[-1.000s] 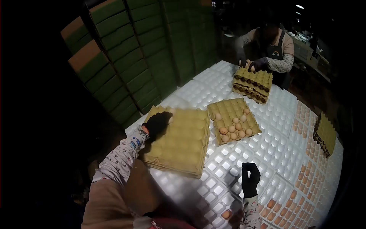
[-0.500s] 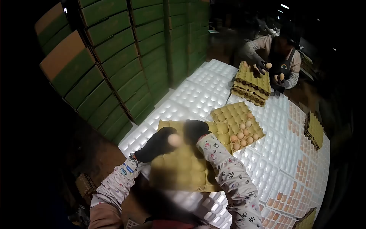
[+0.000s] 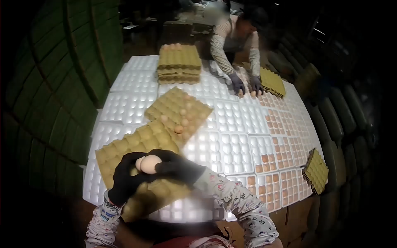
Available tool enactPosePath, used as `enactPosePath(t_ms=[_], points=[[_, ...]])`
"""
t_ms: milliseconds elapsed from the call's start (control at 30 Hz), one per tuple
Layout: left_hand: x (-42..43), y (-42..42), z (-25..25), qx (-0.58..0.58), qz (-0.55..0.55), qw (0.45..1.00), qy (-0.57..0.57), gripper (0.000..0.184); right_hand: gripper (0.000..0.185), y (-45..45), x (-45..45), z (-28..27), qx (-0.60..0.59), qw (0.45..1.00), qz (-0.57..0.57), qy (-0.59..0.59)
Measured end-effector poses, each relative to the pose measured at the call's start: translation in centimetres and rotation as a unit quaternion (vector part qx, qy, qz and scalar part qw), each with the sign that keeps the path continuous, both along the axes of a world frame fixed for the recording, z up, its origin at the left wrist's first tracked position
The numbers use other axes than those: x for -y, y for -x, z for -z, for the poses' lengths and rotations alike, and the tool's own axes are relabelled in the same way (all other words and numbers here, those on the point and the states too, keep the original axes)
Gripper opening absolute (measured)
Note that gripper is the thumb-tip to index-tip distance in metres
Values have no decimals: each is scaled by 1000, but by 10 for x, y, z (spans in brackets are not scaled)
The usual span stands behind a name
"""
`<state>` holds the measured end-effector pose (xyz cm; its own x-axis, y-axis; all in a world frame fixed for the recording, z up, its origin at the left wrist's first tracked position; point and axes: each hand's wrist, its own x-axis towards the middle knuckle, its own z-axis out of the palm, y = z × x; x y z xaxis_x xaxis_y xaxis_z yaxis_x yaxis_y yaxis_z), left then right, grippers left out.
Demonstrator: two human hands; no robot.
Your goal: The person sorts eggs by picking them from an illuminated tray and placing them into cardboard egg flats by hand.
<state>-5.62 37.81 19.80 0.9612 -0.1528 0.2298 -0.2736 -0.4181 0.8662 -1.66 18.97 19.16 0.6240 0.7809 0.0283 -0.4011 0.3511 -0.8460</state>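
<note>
My left hand (image 3: 126, 177), in a black glove, is closed round eggs at the front of the table. My right hand (image 3: 178, 166), gloved the same way, meets it and grips the nearer egg (image 3: 151, 164) with the thumb along its side. A second egg (image 3: 139, 163) shows partly behind that one, on the left hand's side. Whether more eggs sit inside the fingers is hidden. Beneath both hands lies a yellow pulp egg tray (image 3: 111, 155), turned at an angle. Just beyond it, another pulp tray (image 3: 159, 108) carries several eggs (image 3: 178, 129) on its right part.
White plastic egg trays (image 3: 233, 118) cover the table, those on the right filled with eggs. Stacked pulp trays (image 3: 178, 62) stand at the back, with smaller stacks (image 3: 273, 82) at the right. A co-worker (image 3: 235, 41) handles eggs across the table. Green boxes (image 3: 49, 82) line the left.
My view has swung to the right. My hands have come together around the eggs, from being apart above the tray. The co-worker's hands have moved from the tray stack down to the white trays.
</note>
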Motion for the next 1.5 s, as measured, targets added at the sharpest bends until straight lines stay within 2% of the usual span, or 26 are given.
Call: enactPosePath(t_ms=[33,100,133,167,233,267,333,400,533,600,633,733,833,933,967,1067,1133,1200,1233,1267,1300,1333,1367,1400,1467,1500], points=[[8,0,17,-73,26,990,117,56,49,8,14,4,-2,1000,7,10],[18,10,10,37,83,992,-87,63,39,33,52,0,-31,995,91,20],[16,18,11,41,90,992,-77,65,38,43,68,2,-51,991,119,16],[4,23,2,68,108,977,-170,61,46,48,91,24,-35,984,176,23],[-47,35,27,-27,17,994,-102,60,47,64,163,28,-42,951,279,128],[-88,38,44,-175,-19,984,23,57,46,67,200,49,-16,911,355,207],[-74,71,-1,-76,-229,944,-225,73,40,71,281,87,24,825,477,303],[-68,86,-8,-41,-279,919,-276,72,38,69,371,159,280,598,534,528],[-36,92,-5,-51,-285,910,-295,68,42,46,479,157,406,411,297,760],[-21,93,-6,-56,-290,904,-309,66,43,17,494,145,253,517,194,795],[-14,94,-7,-57,-291,902,-314,65,44,8,507,163,338,492,174,784],[4,95,-13,-57,-294,896,-327,63,43,-17,520,185,345,551,151,745],[22,95,-15,-52,-288,894,-338,60,9,-17,521,192,206,615,320,691],[44,86,-16,-34,-272,899,-342,58,7,21,524,175,454,570,306,612],[53,82,-16,-27,-264,901,-343,57,14,32,521,190,469,615,363,519],[92,64,-8,12,-229,913,-338,55,37,69,489,189,162,874,349,298],[134,39,8,127,-121,914,-366,53,50,98,467,155,-97,923,373,13],[198,8,30,324,47,861,-388,51,53,136,463,103,-152,911,381,-35],[248,1,61,118,-6,962,-245,48,51,150,466,113,-54,883,466,7],[296,-1,83,-100,-57,990,-87,44,49,164,468,123,34,832,550,65],[369,8,77,-29,-11,999,-26,37,42,191,491,99,-10,773,617,149],[419,2,59,-185,165,964,91,32,37,218,514,74,-66,706,667,228],[467,12,61,-192,206,952,123,14,32,241,537,76,-61,648,718,248],[502,25,59,-267,230,930,106,20,31,266,562,81,-48,583,751,306],[556,46,64,-150,388,907,74,48,31,312,615,83,5,469,804,365],[572,61,73,-138,393,909,-25,59,43,339,646,79,-41,455,801,388]])
